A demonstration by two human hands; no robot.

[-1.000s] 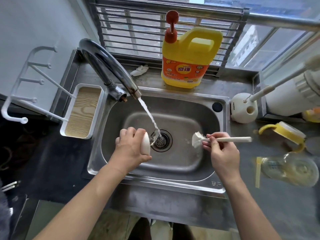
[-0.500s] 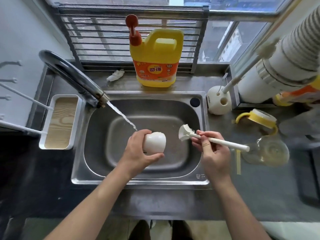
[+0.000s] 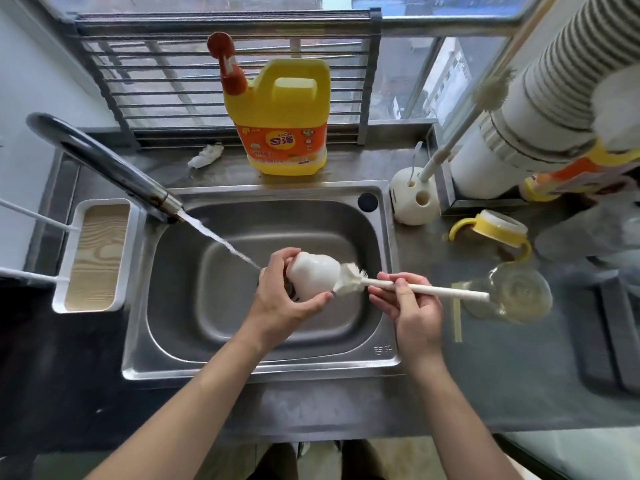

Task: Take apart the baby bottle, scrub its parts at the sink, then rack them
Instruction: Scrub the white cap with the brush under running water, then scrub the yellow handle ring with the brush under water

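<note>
Left hand [image 3: 277,308] is curled round the white cap [image 3: 313,277], fingers on the far side, thumb on the near side. It holds the cap sideways over the middle of the sink [image 3: 259,372]. Right hand [image 3: 415,315] pinches the brush [image 3: 450,293] by its handle, fingers curled under, thumb on top. The bristle head touches the cap's right end (inside or just against it, can't tell). Water stream [image 3: 221,239] runs from the tap [image 3: 104,168] at far left and lands at the left hand's fingers.

On the counter [image 3: 502,375] right of the sink:
- clear bottle body [image 3: 516,292], lying by the brush handle's end
- yellow handled collar [image 3: 491,230], farther back

Brush holder [image 3: 414,202] sits at the sink's far right corner. Detergent jug [image 3: 280,119] is behind the sink, tray [image 3: 93,258] left of it.
</note>
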